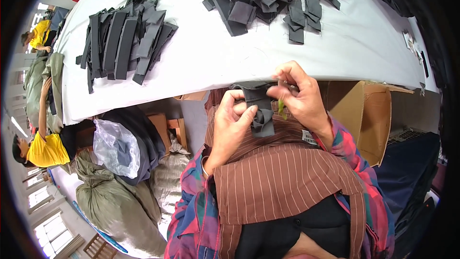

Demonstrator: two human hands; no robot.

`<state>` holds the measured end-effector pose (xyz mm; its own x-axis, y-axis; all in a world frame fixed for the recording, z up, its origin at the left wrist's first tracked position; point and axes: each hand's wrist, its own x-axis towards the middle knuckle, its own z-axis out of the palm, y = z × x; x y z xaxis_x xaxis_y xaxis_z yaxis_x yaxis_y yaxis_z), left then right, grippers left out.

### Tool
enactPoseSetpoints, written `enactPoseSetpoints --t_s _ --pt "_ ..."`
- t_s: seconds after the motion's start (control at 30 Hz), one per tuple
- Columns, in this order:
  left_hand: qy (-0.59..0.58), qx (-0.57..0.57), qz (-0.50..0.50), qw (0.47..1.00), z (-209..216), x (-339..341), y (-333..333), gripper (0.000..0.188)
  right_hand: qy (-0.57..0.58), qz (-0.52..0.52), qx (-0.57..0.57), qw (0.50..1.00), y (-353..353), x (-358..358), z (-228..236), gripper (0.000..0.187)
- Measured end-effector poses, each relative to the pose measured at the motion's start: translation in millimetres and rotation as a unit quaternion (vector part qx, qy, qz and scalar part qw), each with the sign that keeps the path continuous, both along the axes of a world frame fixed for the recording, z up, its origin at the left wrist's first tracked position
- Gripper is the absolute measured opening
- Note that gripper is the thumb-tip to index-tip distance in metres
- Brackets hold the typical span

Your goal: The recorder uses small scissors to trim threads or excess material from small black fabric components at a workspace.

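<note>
At the near edge of the white table, my left hand [231, 123] pinches a dark grey fabric piece [259, 100] between thumb and fingers. The fabric hangs folded in front of the striped brown apron, its lower end curled. Close beside its right side is my right hand [303, 100], its fingers closed round a small dark tool [289, 86]. A yellow-green strip [281, 109] dangles below those fingers. Blur and the fingers hide the tool's shape, and whether it touches the fabric I cannot tell.
On the white table [191, 62] lie a stack of dark grey strips [120, 43] at left and a loose heap of pieces [268, 0] at the far side. Below right stands an open cardboard box [373, 115]; below left are sacks [115, 201]. People in yellow work at far left.
</note>
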<state>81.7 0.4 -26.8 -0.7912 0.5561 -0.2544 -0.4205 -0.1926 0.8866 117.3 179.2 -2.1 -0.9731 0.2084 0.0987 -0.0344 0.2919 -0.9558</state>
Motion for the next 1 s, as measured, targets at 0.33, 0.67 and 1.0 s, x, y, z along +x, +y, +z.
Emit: enactPoseSetpoints --t_s 0.33,0.67,1.0 --pt "0.078 0.017 0.029 0.996 22 16 0 0.044 0.172 0.000 -0.006 0.985 -8 17 -12 0.033" --pt "0.057 -0.006 0.034 0.998 13 -3 -10 0.056 0.312 0.074 0.236 0.917 -12 27 -16 0.046" --pt "-0.081 0.117 0.051 0.989 10 -34 -27 0.054 0.304 0.090 0.349 0.882 -18 27 -19 0.030"
